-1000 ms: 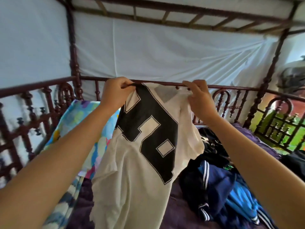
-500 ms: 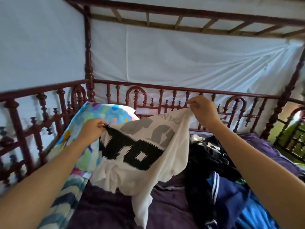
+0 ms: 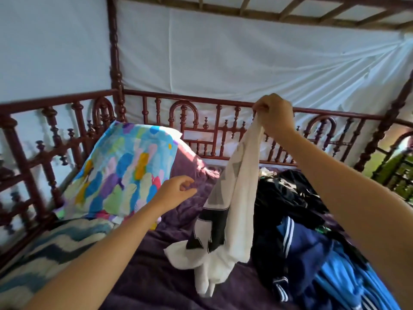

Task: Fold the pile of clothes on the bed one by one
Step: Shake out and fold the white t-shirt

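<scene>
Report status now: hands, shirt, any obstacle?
Right hand pinching white shirt, hanging. Left hand empty, apart from it. Clothes pile beside; purple bedspread free.

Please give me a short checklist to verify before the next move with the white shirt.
1. Right hand pinches the white shirt at the top: ok.
2. Left hand has a grip on the shirt: not ok, it is empty and apart from it.
3. Shirt spread flat for folding: not ok, it hangs bunched.
4. Bare purple blanket under the shirt to lay it on: ok.
5. Shirt clear of the clothes pile: cannot tell.
</scene>
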The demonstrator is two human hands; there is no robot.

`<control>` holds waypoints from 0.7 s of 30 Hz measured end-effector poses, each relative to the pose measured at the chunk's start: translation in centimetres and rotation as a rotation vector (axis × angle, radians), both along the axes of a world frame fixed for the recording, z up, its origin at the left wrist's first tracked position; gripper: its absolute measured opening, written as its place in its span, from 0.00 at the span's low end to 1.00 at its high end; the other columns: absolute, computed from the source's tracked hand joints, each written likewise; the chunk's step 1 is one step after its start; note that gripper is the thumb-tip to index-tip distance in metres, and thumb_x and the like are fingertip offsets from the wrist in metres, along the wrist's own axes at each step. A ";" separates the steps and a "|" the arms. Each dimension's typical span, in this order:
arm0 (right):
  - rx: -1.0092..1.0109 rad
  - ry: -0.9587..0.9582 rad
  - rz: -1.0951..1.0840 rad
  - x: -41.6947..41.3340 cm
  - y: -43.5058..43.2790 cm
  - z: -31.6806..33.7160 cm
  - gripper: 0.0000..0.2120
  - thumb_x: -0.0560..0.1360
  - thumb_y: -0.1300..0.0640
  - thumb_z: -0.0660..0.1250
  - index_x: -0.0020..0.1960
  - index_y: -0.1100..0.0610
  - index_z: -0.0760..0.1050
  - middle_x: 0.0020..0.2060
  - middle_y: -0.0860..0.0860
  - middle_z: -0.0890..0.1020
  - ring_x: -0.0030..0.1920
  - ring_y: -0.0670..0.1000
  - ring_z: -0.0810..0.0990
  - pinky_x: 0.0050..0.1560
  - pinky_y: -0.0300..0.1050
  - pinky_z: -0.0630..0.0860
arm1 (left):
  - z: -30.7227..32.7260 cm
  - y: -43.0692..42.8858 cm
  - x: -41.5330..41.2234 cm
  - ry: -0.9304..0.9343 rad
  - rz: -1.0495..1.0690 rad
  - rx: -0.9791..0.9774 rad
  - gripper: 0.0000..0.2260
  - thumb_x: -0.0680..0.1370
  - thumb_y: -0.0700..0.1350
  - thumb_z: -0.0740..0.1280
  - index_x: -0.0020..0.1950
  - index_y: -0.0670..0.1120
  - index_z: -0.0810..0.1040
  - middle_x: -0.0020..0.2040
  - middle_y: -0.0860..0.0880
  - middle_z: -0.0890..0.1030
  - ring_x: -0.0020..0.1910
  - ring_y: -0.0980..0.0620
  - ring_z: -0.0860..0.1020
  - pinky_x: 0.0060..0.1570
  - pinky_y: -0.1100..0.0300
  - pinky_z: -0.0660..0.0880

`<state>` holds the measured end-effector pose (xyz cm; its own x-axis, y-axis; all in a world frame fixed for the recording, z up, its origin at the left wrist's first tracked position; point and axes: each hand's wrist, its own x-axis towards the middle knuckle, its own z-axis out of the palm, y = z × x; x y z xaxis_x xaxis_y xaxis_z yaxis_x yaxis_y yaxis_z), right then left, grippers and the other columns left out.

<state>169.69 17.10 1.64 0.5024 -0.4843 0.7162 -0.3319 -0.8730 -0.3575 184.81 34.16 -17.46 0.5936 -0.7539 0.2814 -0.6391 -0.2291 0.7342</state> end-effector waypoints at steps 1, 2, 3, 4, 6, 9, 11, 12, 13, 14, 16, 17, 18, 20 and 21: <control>-0.002 -0.026 -0.064 -0.9 -1.5 0.0 0.15 0.75 0.70 0.55 0.50 0.64 0.81 0.51 0.60 0.80 0.51 0.57 0.78 0.49 0.37 0.67 | -0.7 0.0 -0.1 0.020 0.007 0.020 0.14 0.74 0.47 0.70 0.58 0.45 0.78 0.50 0.51 0.79 0.46 0.54 0.76 0.46 0.66 0.69; 0.007 -0.034 -0.133 -1.9 -3.2 -0.5 0.16 0.75 0.70 0.55 0.50 0.64 0.81 0.52 0.61 0.80 0.52 0.59 0.78 0.50 0.40 0.68 | -1.5 0.0 -0.3 0.043 0.018 0.044 0.13 0.75 0.47 0.70 0.58 0.45 0.78 0.49 0.51 0.79 0.45 0.55 0.76 0.46 0.66 0.68; 0.027 -0.019 -0.207 -3.2 -4.9 -1.4 0.16 0.75 0.71 0.55 0.51 0.65 0.80 0.54 0.62 0.79 0.53 0.61 0.77 0.51 0.42 0.70 | -2.6 0.1 -0.5 0.068 0.028 0.075 0.13 0.75 0.47 0.69 0.58 0.45 0.78 0.50 0.50 0.80 0.44 0.55 0.75 0.46 0.66 0.68; 0.049 0.024 -0.285 -4.6 -6.5 -3.0 0.16 0.75 0.71 0.55 0.51 0.64 0.80 0.55 0.62 0.79 0.54 0.62 0.76 0.53 0.46 0.72 | -3.8 0.2 -0.7 0.091 0.037 0.115 0.13 0.75 0.47 0.69 0.58 0.45 0.78 0.51 0.49 0.80 0.45 0.54 0.76 0.47 0.65 0.69; 0.095 0.206 -0.428 -7.3 -8.6 -7.7 0.15 0.74 0.71 0.57 0.53 0.63 0.79 0.57 0.63 0.77 0.58 0.64 0.73 0.55 0.54 0.73 | -6.6 0.4 -1.4 0.145 0.059 0.215 0.14 0.75 0.47 0.69 0.59 0.45 0.78 0.53 0.47 0.81 0.50 0.51 0.77 0.51 0.63 0.71; 0.240 0.555 -0.492 -10.4 -8.8 -16.3 0.17 0.72 0.68 0.62 0.59 0.58 0.77 0.60 0.63 0.73 0.62 0.64 0.67 0.58 0.55 0.68 | -11.0 1.0 -3.1 0.233 0.059 0.344 0.14 0.75 0.46 0.69 0.59 0.43 0.78 0.54 0.45 0.80 0.54 0.48 0.78 0.54 0.60 0.70; 0.347 0.717 -0.430 -11.1 -7.4 -22.0 0.18 0.73 0.65 0.63 0.61 0.55 0.76 0.61 0.60 0.72 0.64 0.62 0.66 0.60 0.53 0.67 | -13.6 1.5 -4.5 0.272 0.044 0.439 0.12 0.76 0.44 0.67 0.58 0.41 0.78 0.55 0.44 0.80 0.55 0.46 0.77 0.55 0.58 0.70; 0.390 0.784 -0.380 -11.1 -6.4 -24.7 0.18 0.73 0.64 0.62 0.61 0.54 0.76 0.61 0.59 0.72 0.64 0.60 0.67 0.60 0.51 0.67 | -14.8 1.7 -5.2 0.297 0.035 0.474 0.11 0.77 0.43 0.65 0.56 0.39 0.78 0.53 0.43 0.80 0.54 0.46 0.77 0.55 0.56 0.71; 0.429 0.844 -0.322 -10.8 -5.2 -27.4 0.17 0.74 0.62 0.61 0.61 0.53 0.76 0.61 0.57 0.73 0.64 0.59 0.67 0.59 0.49 0.67 | -15.9 2.1 -5.7 0.326 0.029 0.508 0.10 0.78 0.42 0.63 0.54 0.38 0.78 0.51 0.42 0.79 0.52 0.46 0.77 0.55 0.54 0.71; 0.467 0.905 -0.261 -10.4 -3.8 -29.9 0.16 0.74 0.61 0.61 0.61 0.53 0.76 0.60 0.56 0.73 0.63 0.57 0.68 0.59 0.46 0.66 | -16.9 2.5 -6.2 0.355 0.029 0.539 0.09 0.78 0.42 0.62 0.51 0.37 0.78 0.48 0.43 0.78 0.49 0.47 0.76 0.55 0.53 0.72; 0.542 1.014 -0.128 -9.3 -1.0 -34.4 0.16 0.75 0.60 0.60 0.61 0.54 0.76 0.60 0.55 0.75 0.63 0.55 0.70 0.57 0.43 0.67 | -18.7 3.4 -6.7 0.406 0.049 0.576 0.08 0.78 0.43 0.63 0.49 0.39 0.78 0.47 0.43 0.79 0.49 0.46 0.77 0.53 0.54 0.72; 0.577 1.053 -0.063 -8.6 0.3 -36.3 0.15 0.75 0.60 0.60 0.60 0.54 0.76 0.60 0.55 0.75 0.63 0.55 0.70 0.57 0.43 0.68 | -19.4 3.9 -6.8 0.427 0.068 0.583 0.09 0.77 0.44 0.64 0.51 0.40 0.79 0.49 0.44 0.80 0.52 0.46 0.78 0.53 0.56 0.72; 0.607 1.079 -0.007 -7.9 1.5 -38.0 0.15 0.74 0.60 0.60 0.60 0.55 0.76 0.59 0.55 0.76 0.63 0.55 0.71 0.58 0.43 0.69 | -20.0 4.6 -6.8 0.446 0.095 0.586 0.10 0.77 0.45 0.65 0.53 0.40 0.79 0.50 0.46 0.80 0.53 0.48 0.78 0.52 0.58 0.72; 0.652 1.133 0.086 -6.6 3.7 -40.7 0.16 0.75 0.59 0.61 0.61 0.54 0.75 0.61 0.53 0.75 0.64 0.54 0.70 0.60 0.43 0.69 | -21.1 5.9 -6.5 0.478 0.166 0.605 0.10 0.77 0.45 0.66 0.55 0.42 0.79 0.53 0.47 0.81 0.54 0.49 0.78 0.53 0.60 0.71; 0.657 1.163 0.129 -5.9 4.6 -42.0 0.16 0.75 0.58 0.61 0.61 0.54 0.74 0.61 0.52 0.75 0.64 0.53 0.69 0.61 0.43 0.68 | -21.6 6.7 -6.4 0.498 0.203 0.623 0.10 0.77 0.44 0.66 0.56 0.42 0.79 0.54 0.46 0.81 0.55 0.50 0.77 0.54 0.60 0.71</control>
<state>163.77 21.71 -40.33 0.7241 -0.4745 -0.5004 -0.6561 -0.6976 -0.2879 178.42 40.86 -39.10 0.6801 -0.5496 -0.4851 -0.1744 -0.7641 0.6211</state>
